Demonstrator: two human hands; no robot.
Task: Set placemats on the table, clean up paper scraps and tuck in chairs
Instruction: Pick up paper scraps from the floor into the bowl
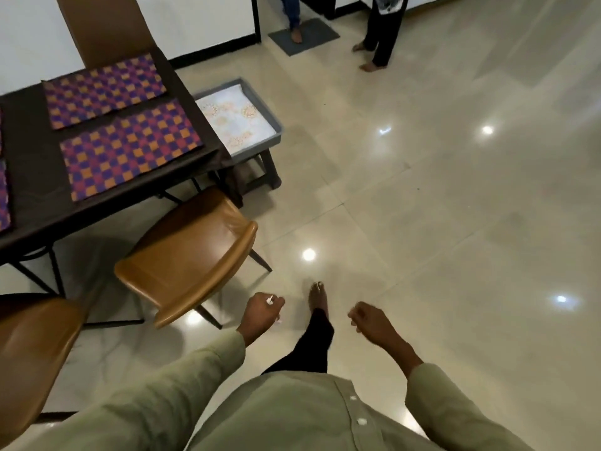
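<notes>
Olive-green shirt front (292,415) is filling the bottom of our view, with both sleeves reaching out over the glossy tiled floor (455,222). Our left hand (261,312) is curling around small white paper scraps (270,300), a bit of white showing between the fingers and another bit peeking out below the palm. Our right hand (366,315) is hanging with fingers loosely curled and holding nothing. Between the two hands our bare foot (318,296) is resting on the tiles.

To the left, the dark table (32,203) is carrying checked purple-and-orange placemats: a near placemat (130,148) and a far placemat (104,89) are lying side by side, and parts of others are showing at the left edge. One tan chair (188,252) is standing pulled out from the table corner, its seat only partly under the edge. Another tan chair (35,346) is sitting at the lower left, near us. A third chair back (104,27) is rising behind the far side of the table. Just beside the table's right end, a grey tray stand (260,102) is holding a pale floral cloth (237,118). Two people's legs (383,30) are showing at the top.
</notes>
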